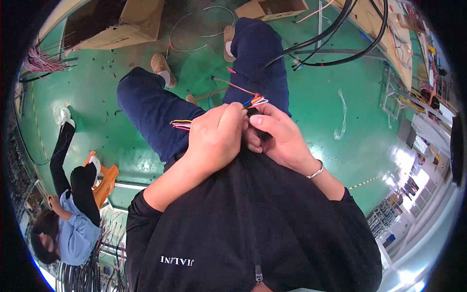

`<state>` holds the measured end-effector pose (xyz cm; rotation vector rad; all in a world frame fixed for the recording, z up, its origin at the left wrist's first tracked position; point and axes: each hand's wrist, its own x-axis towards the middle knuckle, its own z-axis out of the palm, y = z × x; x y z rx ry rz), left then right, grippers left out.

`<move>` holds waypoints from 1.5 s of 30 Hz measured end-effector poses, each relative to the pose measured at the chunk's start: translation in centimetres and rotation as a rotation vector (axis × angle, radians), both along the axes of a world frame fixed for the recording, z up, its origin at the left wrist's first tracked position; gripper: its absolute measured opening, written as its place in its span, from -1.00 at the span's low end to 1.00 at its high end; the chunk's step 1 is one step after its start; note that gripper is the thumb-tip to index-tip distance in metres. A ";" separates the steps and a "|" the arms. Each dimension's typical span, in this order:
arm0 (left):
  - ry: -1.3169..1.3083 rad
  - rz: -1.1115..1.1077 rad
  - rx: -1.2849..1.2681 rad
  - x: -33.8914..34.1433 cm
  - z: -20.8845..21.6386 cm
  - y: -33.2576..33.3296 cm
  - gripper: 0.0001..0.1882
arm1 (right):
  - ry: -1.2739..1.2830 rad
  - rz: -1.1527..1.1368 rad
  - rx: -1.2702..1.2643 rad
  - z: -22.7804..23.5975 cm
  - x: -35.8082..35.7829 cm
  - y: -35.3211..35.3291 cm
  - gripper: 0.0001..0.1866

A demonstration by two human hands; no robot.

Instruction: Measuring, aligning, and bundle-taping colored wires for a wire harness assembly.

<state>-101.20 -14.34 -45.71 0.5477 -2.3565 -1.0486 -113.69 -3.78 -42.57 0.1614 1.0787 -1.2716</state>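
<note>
Over my lap, my left hand (216,132) and my right hand (278,132) meet, both with fingers closed. Between them is a black cable (252,112), its middle partly covered by my fingers. From its end fan thin coloured wires (258,100) in red, yellow, white and blue. My right thumb presses against the black part from the right, while my left fingers pinch it from the left. Another small bundle of coloured wires (181,124) sticks out on the far side of my left hand; whether it joins the same cable is hidden.
Cardboard boxes (141,24) stand beyond my feet, with loose wires (187,48) on the green floor. Thick black cables (335,36) loop from a wooden table (384,48) at the upper right. At the left, a person in a light blue top (80,236) sits near an orange stool (107,187).
</note>
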 end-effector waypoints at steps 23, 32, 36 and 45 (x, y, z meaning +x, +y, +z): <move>-0.184 0.027 0.056 0.1 0.1 -0.5 -0.92 | 0.709 0.226 -0.126 0.6 -1.5 1.1 -0.66; -0.257 0.038 0.476 0.2 4.0 -3.2 -0.88 | 0.764 0.613 -0.307 -5.1 0.1 -4.6 -0.69; -0.211 0.152 0.765 -0.1 3.6 -4.4 -0.84 | 0.871 0.529 -0.163 -5.5 0.9 -4.3 -0.61; -0.211 0.160 0.731 -0.7 4.5 -4.7 -0.80 | 1.094 0.451 -0.570 -7.6 3.0 -7.7 -0.15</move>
